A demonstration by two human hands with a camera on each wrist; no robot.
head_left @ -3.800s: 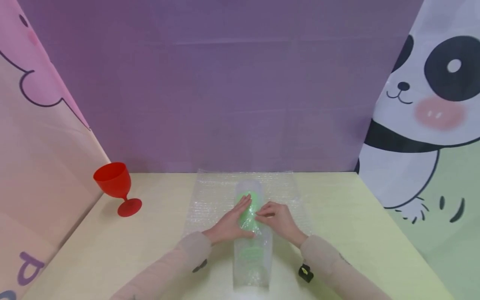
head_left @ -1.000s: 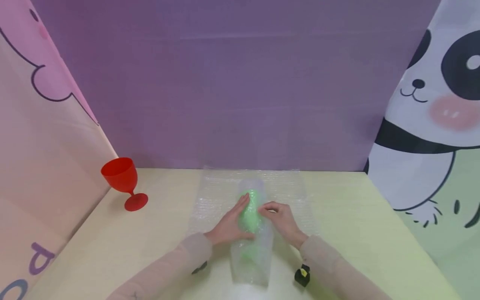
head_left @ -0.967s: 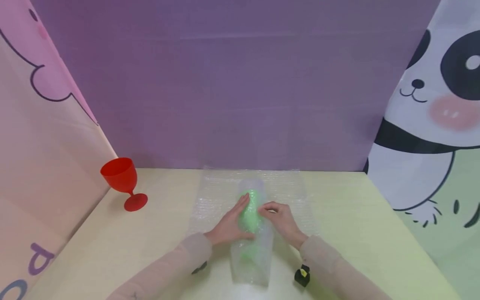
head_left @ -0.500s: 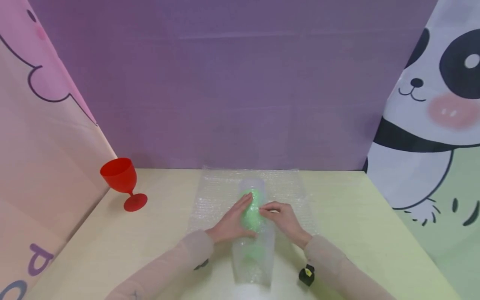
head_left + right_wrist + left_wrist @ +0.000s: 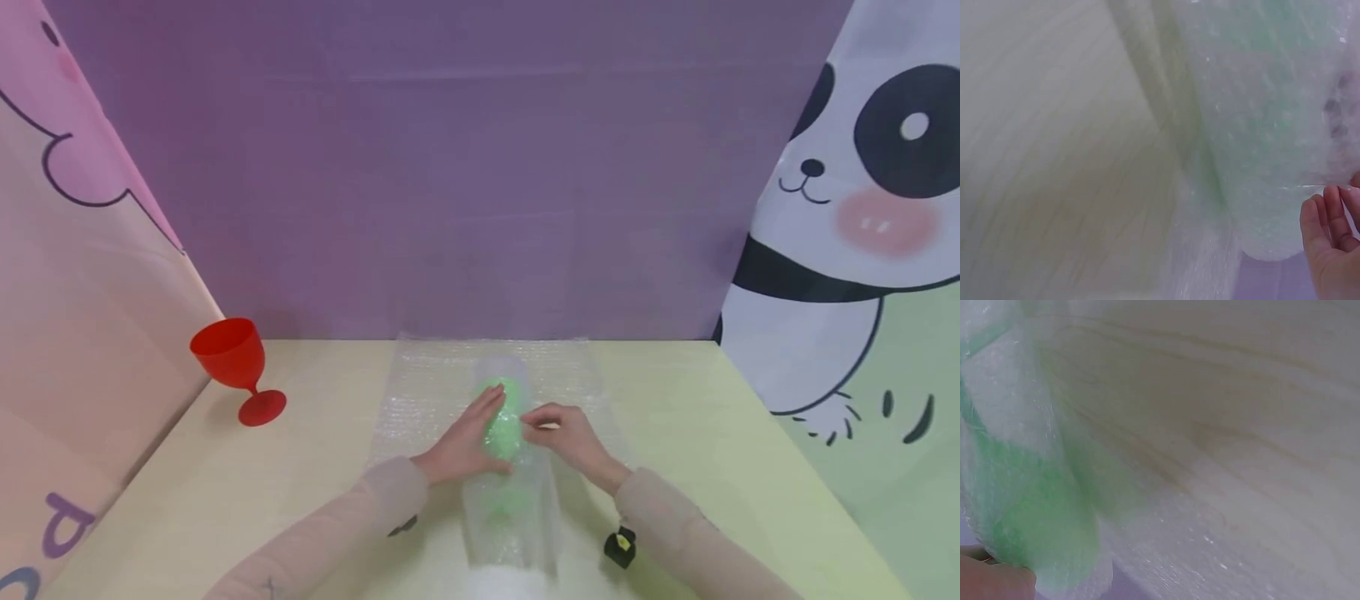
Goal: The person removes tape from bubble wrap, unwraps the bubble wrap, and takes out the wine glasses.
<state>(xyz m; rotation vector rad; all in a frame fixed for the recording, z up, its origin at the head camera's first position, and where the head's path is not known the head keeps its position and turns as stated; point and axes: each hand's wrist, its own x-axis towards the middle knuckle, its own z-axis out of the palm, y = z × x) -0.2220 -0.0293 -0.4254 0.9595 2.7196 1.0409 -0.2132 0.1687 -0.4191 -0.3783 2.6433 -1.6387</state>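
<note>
In the head view a green goblet-like thing (image 5: 504, 433) lies rolled in clear bubble wrap (image 5: 510, 533) at the middle of the table; layers of wrap blur its exact shape. My left hand (image 5: 467, 437) rests on the roll from the left, fingers extended over it and the thumb apart on the near side. On the other side my right hand (image 5: 566, 437) pinches the edge of the wrap between thumb and fingertips. The right wrist view shows those fingertips (image 5: 1332, 206) at the wrap's edge. Beyond the roll, more bubble wrap (image 5: 427, 392) is spread flat.
A red goblet (image 5: 232, 354) stands at the left of the pale wooden table (image 5: 315, 467). Behind rises a purple cloth wall (image 5: 465, 183). Printed panels flank the table, with a panda (image 5: 892, 133) on the right one.
My right hand has shifted slightly to the right, and a layer of wrap at the roll's near right corner now stands out further. The left hand stays on the roll. The head view shifted slightly.
</note>
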